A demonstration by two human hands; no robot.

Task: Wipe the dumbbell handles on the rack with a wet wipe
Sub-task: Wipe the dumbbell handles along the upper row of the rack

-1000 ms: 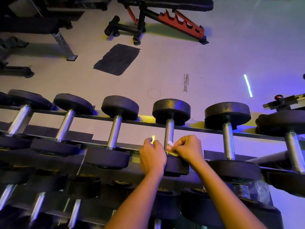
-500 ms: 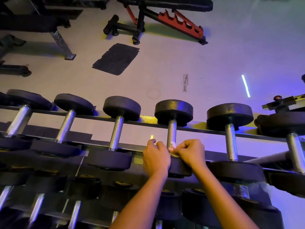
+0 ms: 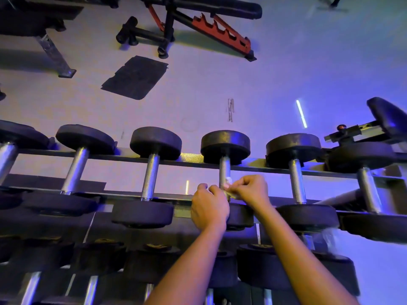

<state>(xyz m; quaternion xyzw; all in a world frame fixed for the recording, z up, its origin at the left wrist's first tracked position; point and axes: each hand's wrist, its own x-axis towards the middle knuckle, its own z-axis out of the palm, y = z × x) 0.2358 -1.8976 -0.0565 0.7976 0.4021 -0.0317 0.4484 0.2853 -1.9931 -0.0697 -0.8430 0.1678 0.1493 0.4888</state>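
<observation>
A row of black dumbbells with knurled steel handles lies across the top tier of the rack [image 3: 193, 158]. Both my hands meet at the near end of one dumbbell's handle [image 3: 224, 170], fourth from the left. My left hand [image 3: 209, 208] and my right hand [image 3: 251, 190] each pinch a small white wet wipe [image 3: 228, 183] that is wrapped against that handle. Only a scrap of the wipe shows between my fingers. The near head of this dumbbell [image 3: 240, 216] is partly hidden by my wrists.
Neighbouring dumbbell handles stand to the left [image 3: 150, 177] and right [image 3: 297, 181]. A lower tier of dumbbells [image 3: 154, 265] sits below my forearms. On the floor beyond are a red-and-black bench [image 3: 218, 29], a dark mat [image 3: 134, 78] and another bench leg [image 3: 55, 56]. A padded seat [image 3: 387, 117] is at right.
Both hands have slid slightly toward the near end of the handle with the wipe, and the view has shifted a little. The grip on the wipe is unchanged.
</observation>
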